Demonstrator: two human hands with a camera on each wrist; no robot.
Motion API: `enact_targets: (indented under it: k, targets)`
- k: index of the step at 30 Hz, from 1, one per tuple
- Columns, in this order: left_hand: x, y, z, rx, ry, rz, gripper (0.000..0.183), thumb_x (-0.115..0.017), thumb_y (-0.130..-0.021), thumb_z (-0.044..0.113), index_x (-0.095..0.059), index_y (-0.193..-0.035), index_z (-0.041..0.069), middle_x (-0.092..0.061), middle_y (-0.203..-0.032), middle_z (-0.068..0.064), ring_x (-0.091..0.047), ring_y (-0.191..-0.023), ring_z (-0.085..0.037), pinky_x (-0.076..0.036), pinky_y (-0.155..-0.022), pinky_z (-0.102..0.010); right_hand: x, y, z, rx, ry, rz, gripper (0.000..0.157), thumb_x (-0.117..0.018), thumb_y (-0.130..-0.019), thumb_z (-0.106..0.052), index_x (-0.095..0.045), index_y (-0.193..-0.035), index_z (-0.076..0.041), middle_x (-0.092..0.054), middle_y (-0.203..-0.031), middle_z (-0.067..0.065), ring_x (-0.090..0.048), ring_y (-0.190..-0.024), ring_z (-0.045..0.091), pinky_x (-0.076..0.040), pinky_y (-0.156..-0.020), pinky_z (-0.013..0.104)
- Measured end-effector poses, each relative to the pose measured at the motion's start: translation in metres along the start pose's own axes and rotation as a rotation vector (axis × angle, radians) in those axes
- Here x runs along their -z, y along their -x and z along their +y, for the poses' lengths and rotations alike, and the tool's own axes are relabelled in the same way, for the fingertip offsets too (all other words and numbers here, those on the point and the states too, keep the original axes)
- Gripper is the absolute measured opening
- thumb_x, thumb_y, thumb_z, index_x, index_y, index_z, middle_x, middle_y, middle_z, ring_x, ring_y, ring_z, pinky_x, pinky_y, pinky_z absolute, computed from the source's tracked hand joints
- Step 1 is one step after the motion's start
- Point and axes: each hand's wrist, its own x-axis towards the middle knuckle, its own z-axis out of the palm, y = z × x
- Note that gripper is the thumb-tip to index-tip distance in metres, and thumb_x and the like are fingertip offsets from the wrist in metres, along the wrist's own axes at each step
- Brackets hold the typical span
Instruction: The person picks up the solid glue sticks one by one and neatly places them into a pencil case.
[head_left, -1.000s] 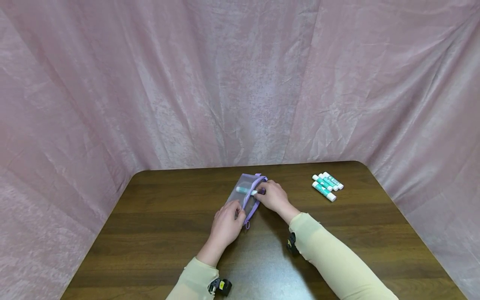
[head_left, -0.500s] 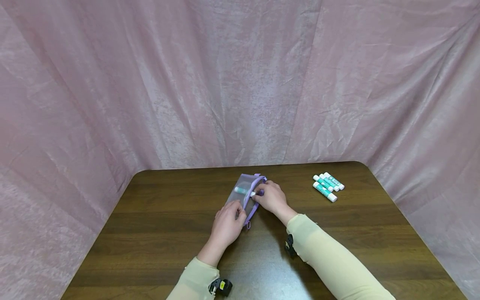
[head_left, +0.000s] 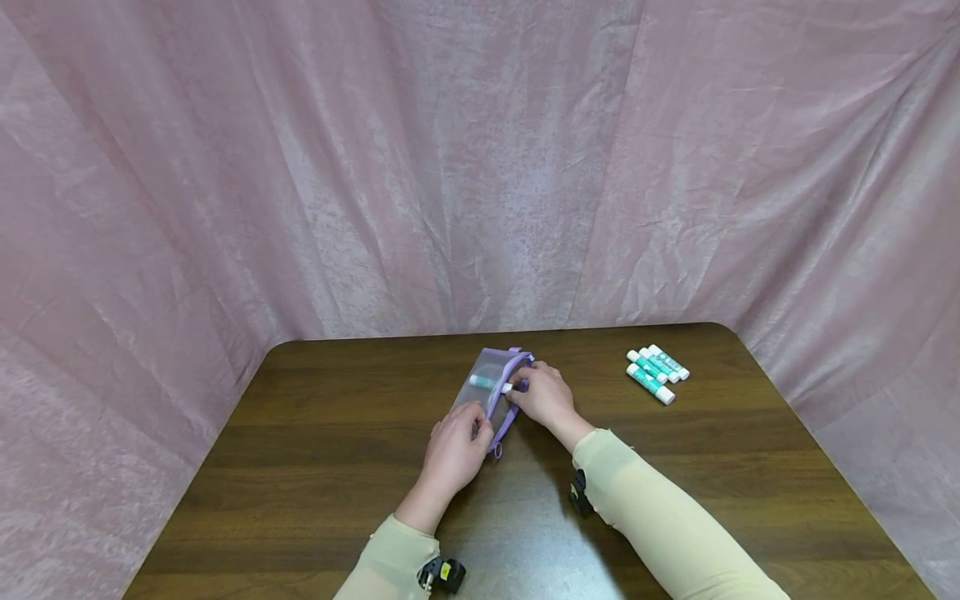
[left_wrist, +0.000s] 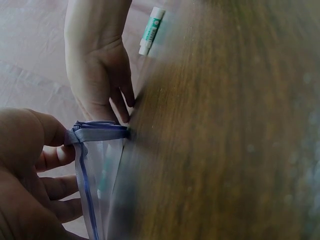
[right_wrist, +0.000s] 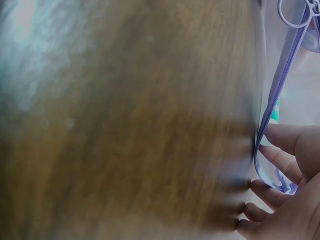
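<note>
A see-through mesh zip pouch point(head_left: 472, 404) with purple trim lies on the table, its zipper parted. Inside shows a glue stick point(head_left: 482, 382), white with a teal label, its right end at the pouch's mouth. My left hand point(head_left: 453, 448) holds the near end of the pouch, thumb and forefinger pinching its trim point(left_wrist: 97, 134) in the left wrist view. My right hand point(head_left: 545, 397) is at the mouth from the right, thumb and forefinger gripping the white end of that stick. In the right wrist view the zipper edge point(right_wrist: 280, 82) runs down to the right thumb.
Several more glue sticks point(head_left: 649, 384) lie in a loose group at the back right of the brown wooden table point(head_left: 315, 450). A purple zipper ring point(head_left: 497, 451) hangs off the pouch's near end. Pink curtain point(head_left: 450, 167) hangs behind the table's far edge.
The glue stick has slid slightly left, deeper into the pouch, and my right hand has shifted slightly left with it. My left hand keeps its place on the pouch.
</note>
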Motion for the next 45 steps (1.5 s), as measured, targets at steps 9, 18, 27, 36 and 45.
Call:
enact_targets:
  k: [9,18,27,36,45]
  targets:
    - [-0.001,0.000,-0.002,-0.007,0.034,0.019,0.020,-0.062,-0.099,0.011,-0.056,-0.080,0.016,-0.071,-0.140,-0.025,-0.066,-0.131,-0.048,-0.047,-0.104,-0.072,0.000,-0.002,0.003,-0.006,-0.017,-0.015,0.021,-0.085,-0.096,-0.028,-0.082,-0.113,-0.015,-0.065,-0.145,0.019,-0.058,-0.137,0.045,-0.052,-0.105,0.059]
    - [-0.002,0.001,-0.003,0.010,0.033,0.013,0.021,-0.061,-0.100,0.011,-0.056,-0.081,0.017,-0.070,-0.141,-0.025,-0.065,-0.133,-0.048,-0.047,-0.106,-0.071,0.006,0.002,0.003,0.025,-0.039,-0.038,0.025,-0.083,-0.099,-0.025,-0.081,-0.120,-0.013,-0.064,-0.146,0.021,-0.059,-0.137,0.045,-0.052,-0.106,0.060]
    - [-0.024,-0.003,-0.031,-0.076,0.009,0.100,0.016,-0.062,-0.099,0.019,-0.058,-0.083,0.021,-0.074,-0.136,-0.018,-0.070,-0.124,-0.042,-0.050,-0.094,-0.070,-0.004,-0.010,0.042,0.149,-0.173,-0.044,0.038,-0.082,-0.098,-0.043,-0.080,-0.123,-0.015,-0.071,-0.135,0.017,-0.064,-0.131,0.041,-0.050,-0.107,0.058]
    - [-0.035,-0.005,-0.045,-0.087,0.003,0.130,0.018,-0.063,-0.097,0.023,-0.056,-0.081,0.024,-0.075,-0.136,-0.014,-0.071,-0.123,-0.040,-0.050,-0.091,-0.068,0.032,0.014,0.028,0.101,-0.125,-0.035,0.044,-0.082,-0.100,-0.029,-0.074,-0.136,-0.005,-0.067,-0.146,0.021,-0.059,-0.140,0.044,-0.046,-0.115,0.062]
    - [-0.005,0.000,-0.008,-0.028,0.027,0.061,0.021,-0.063,-0.098,0.013,-0.056,-0.079,0.018,-0.074,-0.135,-0.020,-0.070,-0.124,-0.045,-0.050,-0.098,-0.068,0.056,0.033,0.033,0.096,0.022,-0.009,0.045,-0.079,-0.102,-0.026,-0.071,-0.140,-0.005,-0.062,-0.153,0.021,-0.056,-0.144,0.044,-0.047,-0.112,0.064]
